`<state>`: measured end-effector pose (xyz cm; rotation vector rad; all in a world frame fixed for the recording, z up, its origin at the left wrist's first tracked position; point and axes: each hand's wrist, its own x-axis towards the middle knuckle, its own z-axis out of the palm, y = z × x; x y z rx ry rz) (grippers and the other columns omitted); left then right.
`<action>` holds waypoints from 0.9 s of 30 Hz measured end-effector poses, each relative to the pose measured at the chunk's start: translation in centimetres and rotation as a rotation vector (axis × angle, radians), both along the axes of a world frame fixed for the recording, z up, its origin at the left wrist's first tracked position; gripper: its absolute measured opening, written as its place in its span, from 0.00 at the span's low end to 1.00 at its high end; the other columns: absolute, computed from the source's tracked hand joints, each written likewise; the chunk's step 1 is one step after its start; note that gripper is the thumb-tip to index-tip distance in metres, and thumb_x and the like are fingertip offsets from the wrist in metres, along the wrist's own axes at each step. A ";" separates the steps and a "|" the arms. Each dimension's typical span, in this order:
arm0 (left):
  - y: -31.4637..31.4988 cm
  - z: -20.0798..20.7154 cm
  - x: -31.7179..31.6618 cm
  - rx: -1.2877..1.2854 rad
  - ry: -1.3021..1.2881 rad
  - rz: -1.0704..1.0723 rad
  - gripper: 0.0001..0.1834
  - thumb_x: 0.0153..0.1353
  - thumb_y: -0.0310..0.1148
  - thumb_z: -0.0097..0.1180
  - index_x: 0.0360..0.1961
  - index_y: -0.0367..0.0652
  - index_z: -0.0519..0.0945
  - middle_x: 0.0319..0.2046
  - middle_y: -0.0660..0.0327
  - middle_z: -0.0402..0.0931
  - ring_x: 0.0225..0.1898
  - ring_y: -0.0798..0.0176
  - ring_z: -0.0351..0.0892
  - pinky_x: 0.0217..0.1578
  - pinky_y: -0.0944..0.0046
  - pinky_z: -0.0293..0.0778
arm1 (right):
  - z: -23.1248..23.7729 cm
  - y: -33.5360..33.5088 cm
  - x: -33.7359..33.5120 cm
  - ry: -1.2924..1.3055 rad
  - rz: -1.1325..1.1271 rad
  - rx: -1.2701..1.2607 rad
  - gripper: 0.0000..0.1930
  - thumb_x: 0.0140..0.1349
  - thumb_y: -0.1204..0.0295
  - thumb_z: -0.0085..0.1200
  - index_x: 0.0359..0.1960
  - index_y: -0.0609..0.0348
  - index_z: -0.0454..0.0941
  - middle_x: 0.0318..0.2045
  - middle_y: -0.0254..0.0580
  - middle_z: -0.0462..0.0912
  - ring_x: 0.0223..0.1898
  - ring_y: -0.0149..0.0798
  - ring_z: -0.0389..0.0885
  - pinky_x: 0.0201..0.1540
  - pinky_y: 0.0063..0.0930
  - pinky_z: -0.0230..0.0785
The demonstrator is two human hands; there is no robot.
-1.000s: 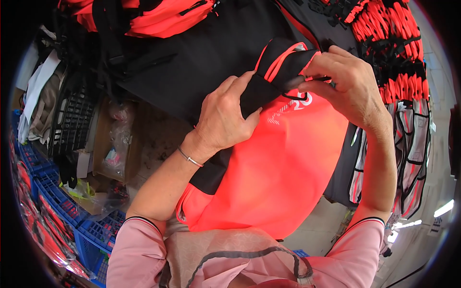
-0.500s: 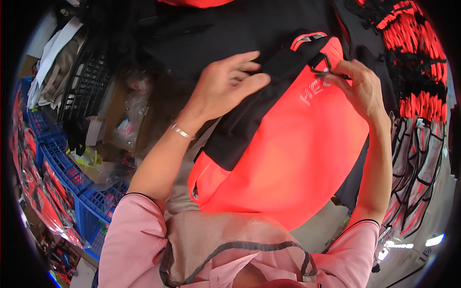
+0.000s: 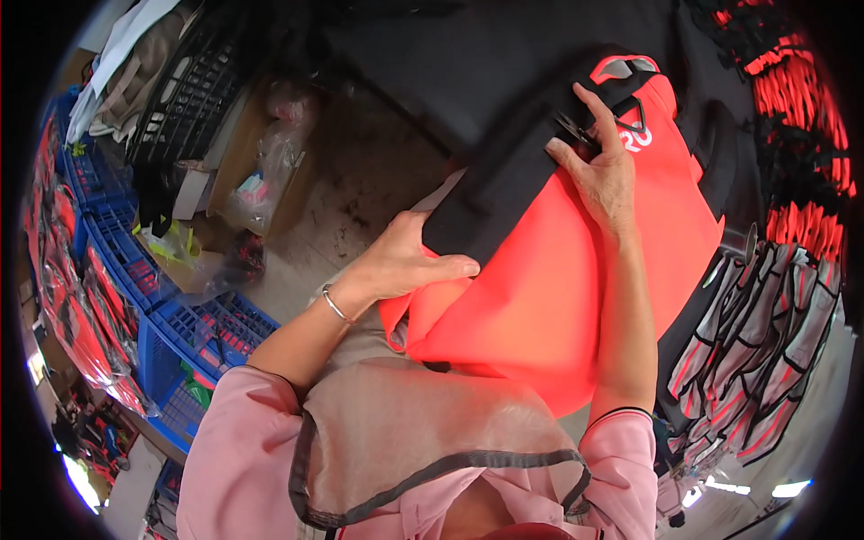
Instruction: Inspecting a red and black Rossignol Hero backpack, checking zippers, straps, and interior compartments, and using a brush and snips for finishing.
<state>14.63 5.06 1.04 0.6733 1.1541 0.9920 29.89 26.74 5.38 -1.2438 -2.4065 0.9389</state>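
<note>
A coral-red and black garment (image 3: 526, 279) of thick, smooth cloth lies in front of me, with a small black loop and white print near its far right end. My left hand (image 3: 396, 256) grips the near left edge of its black panel (image 3: 495, 198), thumb on top and fingers hidden beneath. Over the panel's far part, my right hand (image 3: 598, 171) holds a small dark tool, seemingly thread snips (image 3: 576, 130), between thumb and forefinger. The other right fingers are mostly hidden.
Dark cloth (image 3: 432, 63) covers the far work surface. Blue plastic crates (image 3: 171, 333) stand at left, beside bagged red goods (image 3: 67, 279). A cardboard box (image 3: 234, 175) and black basket (image 3: 189, 99) lie beyond. Strapped grey-and-red pieces (image 3: 756, 333) hang at right.
My left hand has come nearer and taken the panel's edge. My right hand has left the loop end and moved left over the black panel. The garment has shifted slightly right.
</note>
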 end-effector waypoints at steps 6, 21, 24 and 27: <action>-0.3 0.1 1.5 0.112 0.333 0.126 0.26 0.52 0.31 0.67 0.52 0.32 0.76 0.38 0.56 0.83 0.39 0.69 0.79 0.46 0.65 0.75 | 0.7 -0.9 1.6 0.182 0.041 0.007 0.36 0.56 0.69 0.68 0.67 0.45 0.67 0.34 0.31 0.81 0.36 0.26 0.77 0.42 0.24 0.73; 2.2 2.6 -0.1 0.421 1.066 0.417 0.36 0.44 0.38 0.74 0.55 0.37 0.76 0.45 0.51 0.80 0.47 0.50 0.80 0.51 0.56 0.75 | 2.0 -2.7 2.4 0.384 -0.300 -0.084 0.17 0.61 0.69 0.65 0.46 0.65 0.75 0.32 0.35 0.79 0.37 0.26 0.76 0.43 0.23 0.71; 5.9 5.3 -0.5 0.535 0.963 0.417 0.35 0.43 0.38 0.75 0.54 0.40 0.77 0.43 0.54 0.79 0.42 0.55 0.78 0.45 0.59 0.76 | 0.2 -1.4 2.4 0.480 -0.342 -0.149 0.21 0.58 0.69 0.68 0.48 0.65 0.74 0.32 0.34 0.78 0.37 0.26 0.75 0.43 0.21 0.70; 9.3 5.0 -0.5 0.606 1.005 0.361 0.34 0.43 0.38 0.76 0.52 0.40 0.78 0.39 0.56 0.79 0.35 0.59 0.78 0.38 0.64 0.77 | -0.5 -1.5 1.7 0.505 -0.344 -0.161 0.21 0.57 0.69 0.69 0.48 0.64 0.74 0.32 0.33 0.78 0.36 0.25 0.75 0.43 0.20 0.69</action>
